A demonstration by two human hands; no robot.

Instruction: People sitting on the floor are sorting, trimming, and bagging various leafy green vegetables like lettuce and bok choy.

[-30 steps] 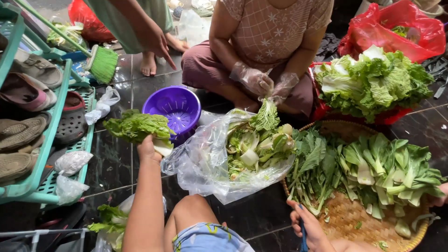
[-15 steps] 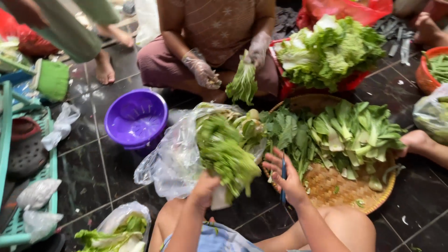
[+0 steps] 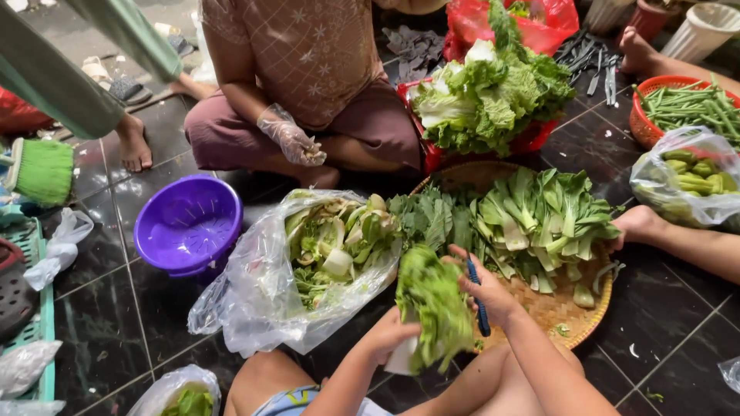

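Note:
My left hand (image 3: pixel 389 333) grips the white stem end of a leafy green vegetable (image 3: pixel 433 304), held over my knees. My right hand (image 3: pixel 487 289) touches the top of that vegetable and holds a blue-handled knife (image 3: pixel 478 300) between its fingers. Just beyond lies a clear plastic bag (image 3: pixel 262 300) full of trimmed greens. A round woven tray (image 3: pixel 574 312) to the right carries a heap of bok choy (image 3: pixel 543 219) and darker leaves.
A person in plastic gloves (image 3: pixel 297 139) sits across from me. A purple colander (image 3: pixel 189 223) stands on the dark tile floor at left. A red tub of lettuce (image 3: pixel 489 96), a basket of green beans (image 3: pixel 690 104) and another person's hand (image 3: pixel 636 223) are at right.
The view swung right. My left hand brought the leafy vegetable from the far left across to my lap, and my right hand with the knife now meets it.

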